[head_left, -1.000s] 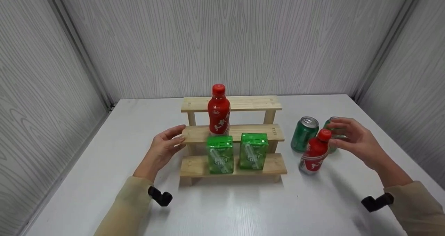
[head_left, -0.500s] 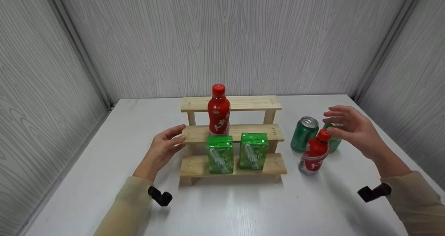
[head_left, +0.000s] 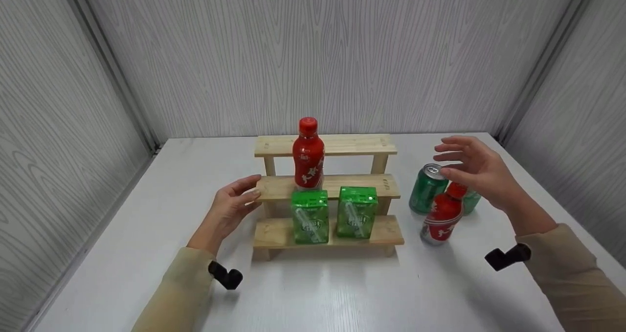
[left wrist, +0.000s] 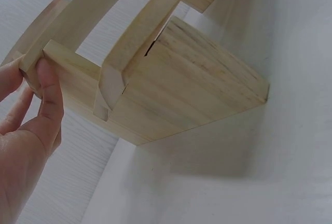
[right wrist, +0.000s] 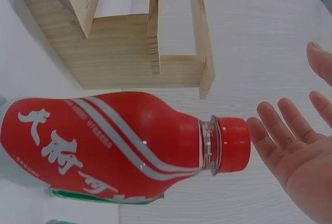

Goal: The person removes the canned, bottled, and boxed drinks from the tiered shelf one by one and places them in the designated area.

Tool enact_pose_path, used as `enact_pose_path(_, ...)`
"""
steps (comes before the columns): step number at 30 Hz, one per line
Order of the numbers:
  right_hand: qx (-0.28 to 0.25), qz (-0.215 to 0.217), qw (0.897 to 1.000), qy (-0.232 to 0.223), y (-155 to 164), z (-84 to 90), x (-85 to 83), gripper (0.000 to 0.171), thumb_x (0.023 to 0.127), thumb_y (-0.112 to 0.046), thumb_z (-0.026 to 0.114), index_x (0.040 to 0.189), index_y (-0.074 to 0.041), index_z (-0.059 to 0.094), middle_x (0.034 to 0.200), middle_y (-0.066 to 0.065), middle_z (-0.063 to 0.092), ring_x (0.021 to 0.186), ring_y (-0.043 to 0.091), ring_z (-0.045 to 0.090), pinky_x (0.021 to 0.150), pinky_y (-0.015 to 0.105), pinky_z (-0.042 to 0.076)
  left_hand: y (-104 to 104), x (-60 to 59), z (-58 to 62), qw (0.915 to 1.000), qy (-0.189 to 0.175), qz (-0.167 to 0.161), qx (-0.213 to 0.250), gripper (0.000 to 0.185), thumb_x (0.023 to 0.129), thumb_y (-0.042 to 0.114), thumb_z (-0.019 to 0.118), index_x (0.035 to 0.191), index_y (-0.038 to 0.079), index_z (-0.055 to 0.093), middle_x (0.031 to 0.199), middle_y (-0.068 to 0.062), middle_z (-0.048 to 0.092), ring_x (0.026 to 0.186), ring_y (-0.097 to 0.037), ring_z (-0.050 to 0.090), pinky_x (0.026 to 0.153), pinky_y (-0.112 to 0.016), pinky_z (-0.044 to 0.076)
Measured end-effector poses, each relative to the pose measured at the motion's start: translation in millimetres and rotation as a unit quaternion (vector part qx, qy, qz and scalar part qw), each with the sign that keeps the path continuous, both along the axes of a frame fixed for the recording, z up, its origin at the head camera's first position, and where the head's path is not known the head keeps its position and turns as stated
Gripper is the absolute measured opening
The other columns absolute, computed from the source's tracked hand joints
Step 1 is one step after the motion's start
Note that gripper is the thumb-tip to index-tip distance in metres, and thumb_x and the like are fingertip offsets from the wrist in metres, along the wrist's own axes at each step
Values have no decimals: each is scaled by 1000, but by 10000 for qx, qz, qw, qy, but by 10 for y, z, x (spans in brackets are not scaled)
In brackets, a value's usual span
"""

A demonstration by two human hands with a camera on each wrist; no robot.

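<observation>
My left hand (head_left: pixel 234 209) pinches the left end of the middle board of a three-tier wooden display rack (head_left: pixel 274 188), thumb and fingers at the board's corner in the left wrist view. My right hand (head_left: pixel 481 173) is raised with fingers apart and nothing in it. It overlaps the cap of a red drink bottle (head_left: pixel 442 214) standing on the table right of the rack. In the right wrist view that bottle (right wrist: pixel 119 146) lies across the picture, its cap near the fingers. Behind it stand a green can (head_left: pixel 426 190) and a second green can (head_left: pixel 471 201), mostly hidden.
On the rack's middle board stands another red bottle (head_left: pixel 308 158). Two green drink cartons, a left carton (head_left: pixel 311 219) and a right carton (head_left: pixel 357 213), stand on the lowest board. Grey wood-grain panels (head_left: pixel 313 58) enclose the white table (head_left: pixel 332 293) behind and at both sides.
My right hand has risen from beside the red bottle's cap and moved left and farther back, above the cans and bottle. My left hand has stayed on the rack.
</observation>
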State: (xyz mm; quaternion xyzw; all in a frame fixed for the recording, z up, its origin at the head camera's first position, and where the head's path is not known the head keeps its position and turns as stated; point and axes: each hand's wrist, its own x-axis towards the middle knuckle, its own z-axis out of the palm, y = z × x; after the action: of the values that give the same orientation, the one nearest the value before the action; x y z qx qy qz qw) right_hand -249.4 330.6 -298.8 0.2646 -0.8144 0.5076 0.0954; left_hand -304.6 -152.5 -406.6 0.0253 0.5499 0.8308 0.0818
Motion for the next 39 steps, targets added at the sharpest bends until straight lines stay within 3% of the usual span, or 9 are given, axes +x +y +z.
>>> enact_pose_path(10, -136, 35, 9996, -251, -286, 4, -95, 52, 86, -5, 66, 133, -9, 43, 127, 10, 52, 113, 27, 52, 85, 28, 49, 22, -4, 13, 9999, 9, 28, -117, 52, 80, -3, 69, 128, -2, 51, 125, -11, 48, 97, -19, 57, 82, -30, 50)
enact_pose_path(28, -453, 897, 9949, -102, -822, -17, -245, 50, 84, 2, 65, 130, -4, 46, 125, 23, 50, 112, 33, 53, 87, 33, 48, -23, -22, 61, 9960, 117, -22, -888, 51, 79, 2, 73, 125, -3, 53, 123, -13, 48, 96, -19, 58, 83, -31, 50)
enact_pose_path(34, -440, 1298, 9906, -44, -1000, -25, -298, 50, 85, 2, 64, 131, -1, 44, 125, 27, 47, 112, 34, 52, 87, 36, 48, 1, -30, 81, 9957, 230, 62, -893, 46, 80, 2, 71, 122, -5, 55, 121, -13, 50, 94, -19, 58, 81, -29, 50)
enact_pose_path(39, -380, 1254, 9913, -108, -1124, 3, -333, 49, 85, -2, 66, 130, -3, 46, 125, 26, 48, 111, 30, 54, 86, 36, 49, 25, -45, 76, 9958, 263, 141, -869, 42, 81, 1, 69, 120, -6, 56, 115, -12, 52, 89, -17, 59, 77, -29, 50)
